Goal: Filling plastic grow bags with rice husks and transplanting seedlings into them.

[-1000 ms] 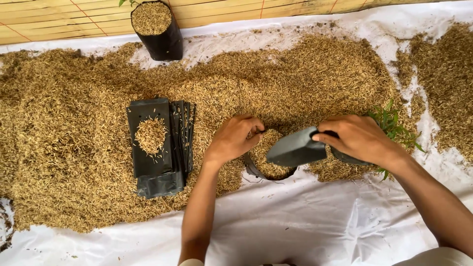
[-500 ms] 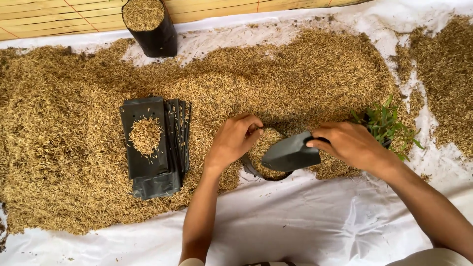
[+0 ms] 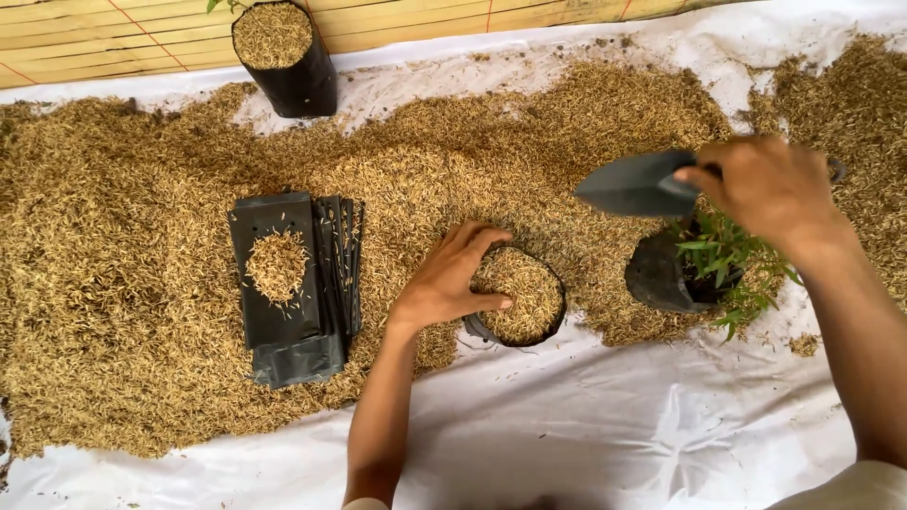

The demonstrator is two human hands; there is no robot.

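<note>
My left hand (image 3: 452,277) grips the rim of a small black grow bag (image 3: 518,297) that is full of rice husk and stands in the husk pile (image 3: 113,274). My right hand (image 3: 770,189) holds a dark grey scoop (image 3: 638,184) by its handle, lifted above the pile to the right of the bag. Just below the scoop a black bag with a green seedling (image 3: 704,264) lies tilted on the husk.
A stack of flat empty black grow bags (image 3: 293,283) with some husk on top lies left of my left hand. A filled black bag (image 3: 283,57) stands at the back by a bamboo mat (image 3: 113,38). White sheeting (image 3: 586,425) covers the ground.
My right hand has lifted the scoop off the filled bag and swung it right and up, uncovering the seedling bag. My left hand stays on the bag's rim.
</note>
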